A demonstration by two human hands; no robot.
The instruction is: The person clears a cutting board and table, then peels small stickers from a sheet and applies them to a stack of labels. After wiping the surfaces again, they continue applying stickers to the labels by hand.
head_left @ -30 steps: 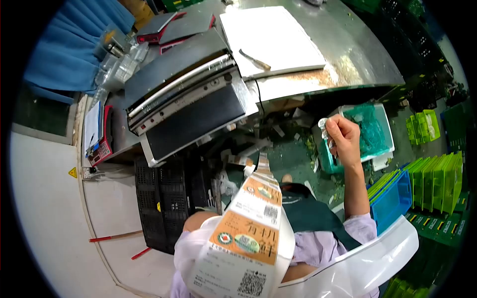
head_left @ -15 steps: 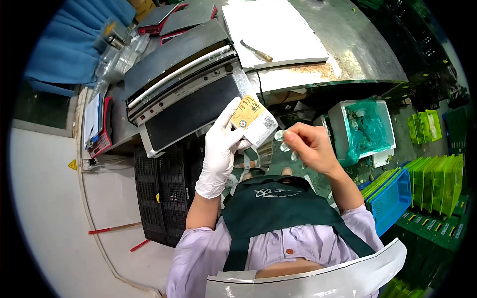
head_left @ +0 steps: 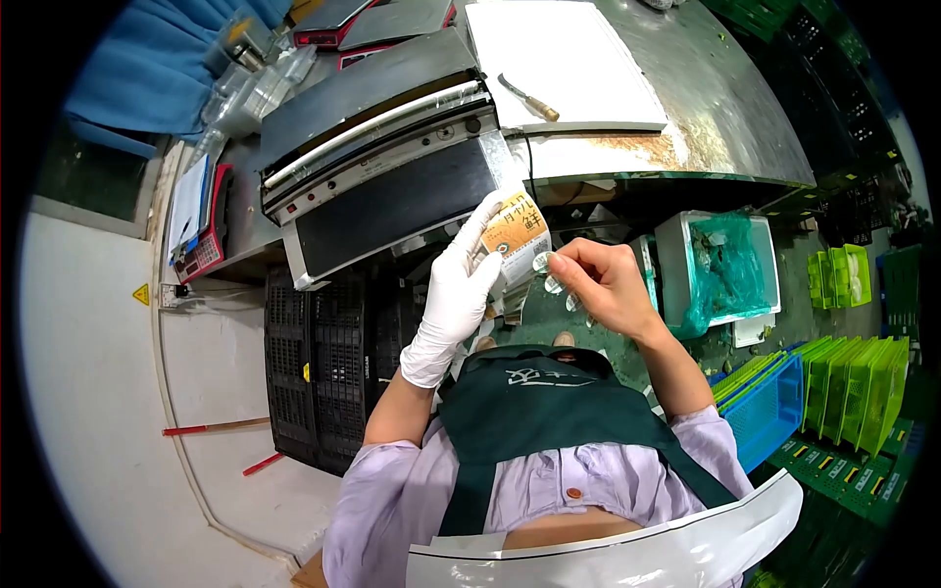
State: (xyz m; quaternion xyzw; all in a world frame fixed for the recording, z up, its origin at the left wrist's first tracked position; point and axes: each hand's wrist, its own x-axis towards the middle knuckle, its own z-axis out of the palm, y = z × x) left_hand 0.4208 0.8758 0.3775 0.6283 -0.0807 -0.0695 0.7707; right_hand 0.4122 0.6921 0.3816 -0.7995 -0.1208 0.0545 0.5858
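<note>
My left hand, in a white glove, is closed on a printed label card. The card is orange and white with dark characters, and its face is tilted upward. Close to the card's lower right corner, my bare right hand pinches a strip of small round stickers between thumb and forefinger. More of the round stickers dangle below those fingers.
Ahead on the left stands a wrapping machine with a film roll. A curved knife lies on a white board. On the right are a white bin with green plastic and stacked blue and green baskets.
The card has turned more edge-on and shifted right and slightly down with my left hand. My right hand has come left, bringing the stickers nearer the card. The whole view has shifted slightly.
</note>
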